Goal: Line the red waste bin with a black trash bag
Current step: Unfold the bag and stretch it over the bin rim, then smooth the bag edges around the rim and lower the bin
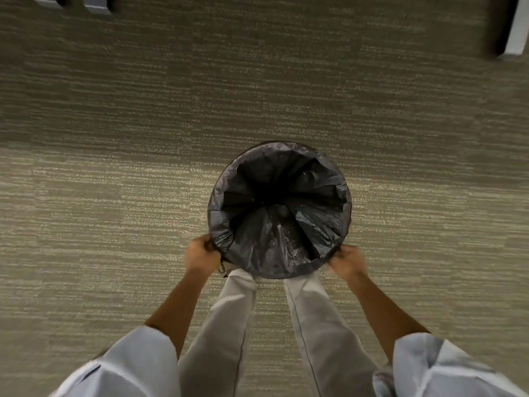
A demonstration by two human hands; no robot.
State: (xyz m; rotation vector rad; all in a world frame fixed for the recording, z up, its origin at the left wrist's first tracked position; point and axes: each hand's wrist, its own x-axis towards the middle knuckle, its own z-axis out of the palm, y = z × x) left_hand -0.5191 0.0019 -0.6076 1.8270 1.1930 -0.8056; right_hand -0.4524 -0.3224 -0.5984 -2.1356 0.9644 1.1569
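Striped grey carpet (114, 167) underfoot. Left hand (201, 257) curled shut on the bag's folded-over edge at the near-left rim. Black trash bag (274, 224) spread open inside the waste bin (215, 245), cuffed over it so completely that no red shows. Right hand (347, 260) pinching the edge near-right. Thin, limp, slippery film, likely easy to tear; best gripped at the cuff.

Floor is carpet (114, 167) – grey-beige, with fine horizontal streaks, lighter in the lower half, dimmer toward the top. Top left: pale furniture pieces (97, 4) with dark gaps between. Top right corner – a white panel (516, 27) beside a dark edge.
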